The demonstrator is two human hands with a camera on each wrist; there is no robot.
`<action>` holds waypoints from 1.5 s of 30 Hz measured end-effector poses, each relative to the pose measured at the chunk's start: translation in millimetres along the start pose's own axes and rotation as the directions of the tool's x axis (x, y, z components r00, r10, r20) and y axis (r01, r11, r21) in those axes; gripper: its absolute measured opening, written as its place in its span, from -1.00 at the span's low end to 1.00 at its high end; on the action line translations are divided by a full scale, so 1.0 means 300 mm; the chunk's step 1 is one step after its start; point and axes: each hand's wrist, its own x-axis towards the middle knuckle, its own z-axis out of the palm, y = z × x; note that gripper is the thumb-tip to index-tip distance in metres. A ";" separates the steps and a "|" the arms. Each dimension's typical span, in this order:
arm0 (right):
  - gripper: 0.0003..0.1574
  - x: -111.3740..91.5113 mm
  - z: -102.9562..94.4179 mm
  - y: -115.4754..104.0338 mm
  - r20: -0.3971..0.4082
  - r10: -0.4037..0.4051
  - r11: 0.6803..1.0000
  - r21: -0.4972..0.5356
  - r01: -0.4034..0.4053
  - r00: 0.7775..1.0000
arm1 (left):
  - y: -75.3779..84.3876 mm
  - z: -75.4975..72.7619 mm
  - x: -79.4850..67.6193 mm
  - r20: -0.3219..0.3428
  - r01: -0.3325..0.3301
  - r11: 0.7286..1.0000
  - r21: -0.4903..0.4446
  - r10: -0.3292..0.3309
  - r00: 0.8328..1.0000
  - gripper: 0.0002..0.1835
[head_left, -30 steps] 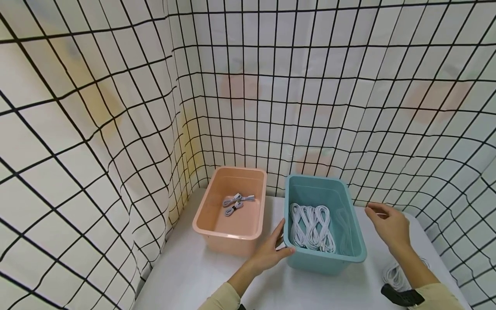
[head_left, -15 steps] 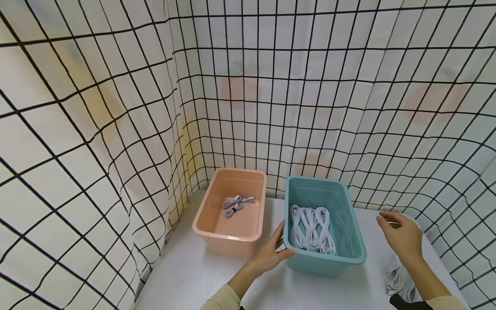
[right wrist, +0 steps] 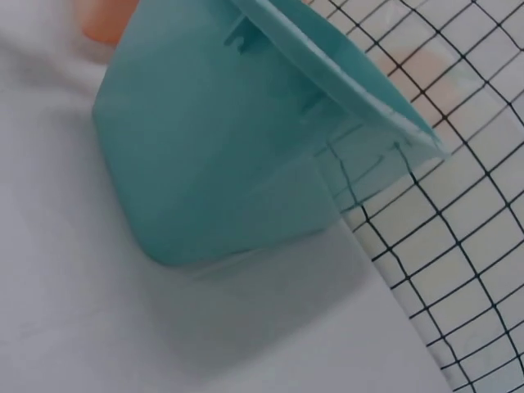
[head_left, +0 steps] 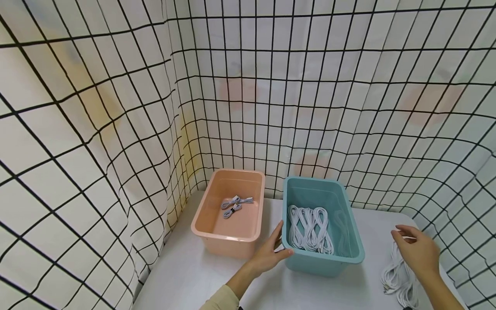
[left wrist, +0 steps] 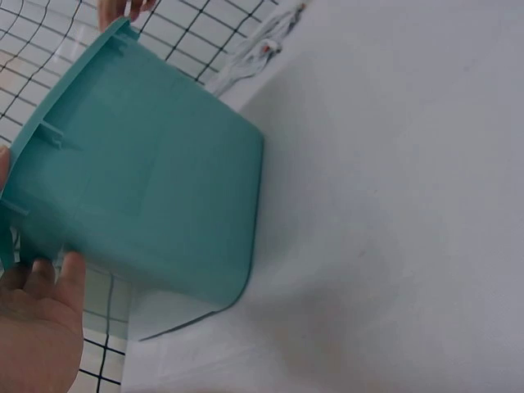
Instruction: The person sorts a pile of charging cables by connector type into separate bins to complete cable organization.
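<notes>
A teal bin (head_left: 323,267) stands on the table with several looped white cables (head_left: 310,228) inside it. My left hand (head_left: 267,252) is at its near left corner, thumb along the front rim and fingers against the side. In the left wrist view, the left hand's fingers (left wrist: 72,282) touch the outer wall under the rim. My right hand (head_left: 420,249), fingers loosely bent and no held thing visible, is over the table right of the bin. Below and beside it lie more bundled white cables (head_left: 393,275), partly hidden by the hand and forearm. The right wrist view does not show the hand.
An orange bin (head_left: 228,245) stands left of the teal one, with several small grey cable bundles (head_left: 232,210) inside. Black wire grid (head_left: 263,107) with pale sheeting behind it borders the back and sides of the white table (head_left: 186,275).
My right hand has moved right and down, away from the teal bin and closer to the loose cables. The left hand has stayed at the bin's corner.
</notes>
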 end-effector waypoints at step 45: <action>-0.25 -0.145 0.161 0.399 0.332 0.440 0.894 -0.255 -0.369 0.835 | 0.009 0.007 -0.014 -0.013 0.000 1.000 0.016 0.001 1.000 -0.01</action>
